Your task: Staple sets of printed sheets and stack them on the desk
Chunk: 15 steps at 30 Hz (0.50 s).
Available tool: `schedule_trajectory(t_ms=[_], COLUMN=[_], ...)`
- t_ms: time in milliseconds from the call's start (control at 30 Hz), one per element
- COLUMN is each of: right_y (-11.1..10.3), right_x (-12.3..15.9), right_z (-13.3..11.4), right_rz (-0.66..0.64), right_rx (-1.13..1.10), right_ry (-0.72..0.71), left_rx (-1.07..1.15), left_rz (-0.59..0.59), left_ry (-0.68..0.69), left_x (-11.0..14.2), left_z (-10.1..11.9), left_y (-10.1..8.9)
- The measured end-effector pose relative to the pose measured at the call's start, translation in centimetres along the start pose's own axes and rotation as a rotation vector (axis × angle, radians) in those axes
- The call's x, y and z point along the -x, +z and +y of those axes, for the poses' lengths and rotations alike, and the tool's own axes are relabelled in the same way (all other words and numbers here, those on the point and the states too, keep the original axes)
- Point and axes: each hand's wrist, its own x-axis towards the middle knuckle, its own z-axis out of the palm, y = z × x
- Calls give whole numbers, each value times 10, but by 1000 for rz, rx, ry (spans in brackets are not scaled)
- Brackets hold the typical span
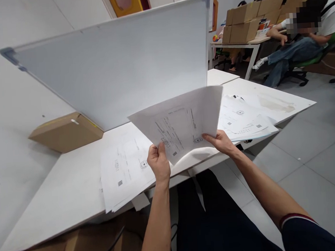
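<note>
Left hand: the person's left hand (160,164) pinches the near left edge of a printed sheet (181,121), thumb on the face, fingers behind
Right hand: the right hand (223,141) grips the same sheet near its right corner, thumb flat beside a round stamp, the two hands well apart
Held sheet: between and beyond both hands, tilted up over the near edge of the desk (60,189), gently bowed; its print is too small to read, and whether a second sheet sits behind it I cannot tell
Left pile: loose printed papers (127,166) just left of the left hand, slightly fanned, overhanging the desk edge
Right pile: more papers (243,115) beyond and right of the right hand, spread unevenly
Beyond the hands: a whiteboard (118,64) stands propped up, a cardboard box (66,133) by its lower left
Progress: one sheet seems picked up and under inspection; it is not yet laid on either pile, and papers on both sides remain out of hand
</note>
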Motion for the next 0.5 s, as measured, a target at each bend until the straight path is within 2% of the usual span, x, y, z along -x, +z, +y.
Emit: schedule_trajectory(t_ms=[100, 167, 267, 333, 400, 500], right_y=[-15, -27, -42, -49, -55, -60], right_x=[10, 20, 43, 61, 81, 109], right_z=[-22, -32, -29, -17, -1, 17], right_rz=[-9, -82, -244, -284, -241, -147], right_rx=[106, 74, -58, -135, -209, -309], right_ry=[34, 138, 381, 525, 640, 787], left_rx=[18, 0, -61, -123, -228, -422], left_rz=[-72, -150, -287, -380, -440, -452], left_ry=[-132, -240, -425, -506, -511, -402], left_x=[3, 8, 20, 29, 36, 39], left_z=[7, 6, -5, -15, -24, -34], left_y=[-4, -9, -16, -20, -22, -20])
